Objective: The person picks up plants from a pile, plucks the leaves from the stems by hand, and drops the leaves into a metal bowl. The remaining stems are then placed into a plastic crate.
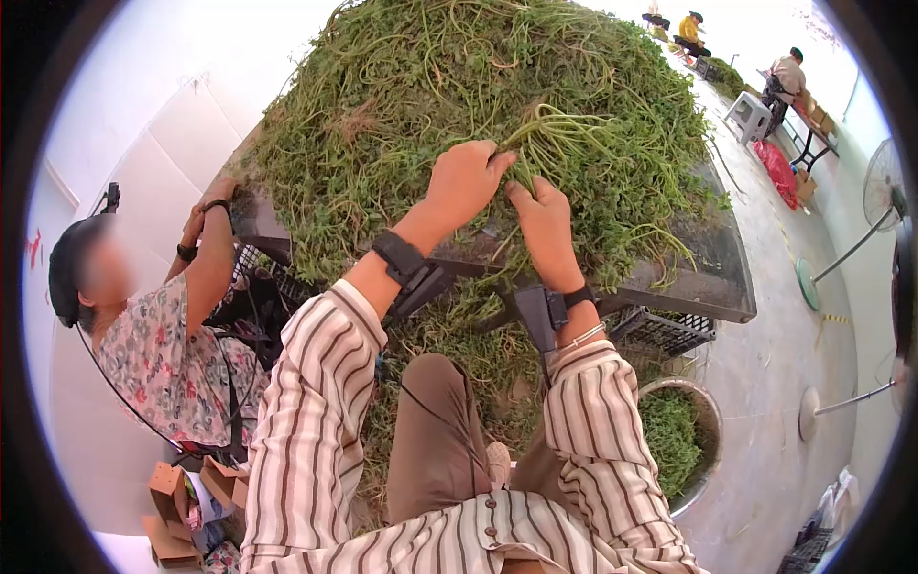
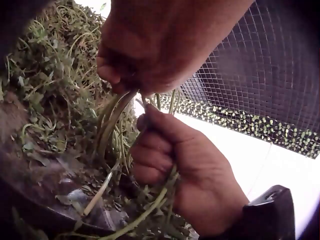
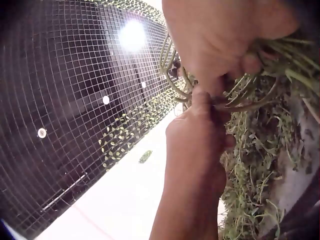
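A big heap of green vine stems and leaves [image 1: 430,86] covers a dark table [image 1: 712,287]. My left hand [image 1: 467,182] and right hand [image 1: 543,225] meet at its near side, both curled round one bunch of pale green stems [image 1: 559,134]. In the left wrist view the left hand [image 2: 150,45] pinches the stems [image 2: 112,120] from above. The right hand [image 2: 175,170] grips them just below. In the right wrist view the right hand [image 3: 225,40] is on top, and the left hand [image 3: 195,145] holds the stems [image 3: 260,95] beneath it.
A metal bowl [image 1: 710,421] with picked greens stands on the floor at my right. A black crate [image 1: 660,330] sits under the table edge. Another person [image 1: 172,354] sits close at my left beside cardboard boxes [image 1: 172,497]. Fans [image 1: 885,187] stand at the right, and more people work farther back.
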Motion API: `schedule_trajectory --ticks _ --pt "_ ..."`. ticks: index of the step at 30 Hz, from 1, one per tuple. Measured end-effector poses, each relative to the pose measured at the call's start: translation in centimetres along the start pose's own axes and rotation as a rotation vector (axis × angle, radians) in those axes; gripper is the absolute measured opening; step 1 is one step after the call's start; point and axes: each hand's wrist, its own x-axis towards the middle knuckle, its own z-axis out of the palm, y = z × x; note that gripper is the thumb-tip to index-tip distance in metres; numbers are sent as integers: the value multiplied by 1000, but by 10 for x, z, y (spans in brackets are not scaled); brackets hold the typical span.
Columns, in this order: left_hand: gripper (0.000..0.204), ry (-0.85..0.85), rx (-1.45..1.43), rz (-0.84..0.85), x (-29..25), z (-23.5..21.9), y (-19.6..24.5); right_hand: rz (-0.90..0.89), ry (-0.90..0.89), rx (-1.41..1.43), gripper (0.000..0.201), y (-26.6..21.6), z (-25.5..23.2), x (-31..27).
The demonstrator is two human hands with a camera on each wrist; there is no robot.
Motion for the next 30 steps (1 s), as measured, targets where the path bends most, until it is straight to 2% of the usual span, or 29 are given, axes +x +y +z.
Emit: schedule_trajectory --ticks 2,5,9,11,14,17,19,30 --pt "35 -3 -9 -12 3 3 -2 -53 -31 11 26 -7 -1 -3" --pt "37 2 -88 -75 4 9 -10 -33 -55 -17 30 -12 -4 -3" --pt "36 20 -107 -79 10 15 -13 -92 15 34 24 -4 1 1" --pt "35 41 -94 -72 9 21 -17 24 -51 183 21 -9 -2 -2" --pt "34 63 -106 -50 20 24 -14 58 -56 232 20 -4 -3 4" --pt "41 11 -100 -95 21 21 -6 94 -70 345 18 -5 -8 4" --pt "34 -8 -82 -81 23 23 -7 103 -73 345 17 -6 -9 2" --pt "36 113 -118 -28 28 38 -12 149 -74 307 15 -7 -15 2"
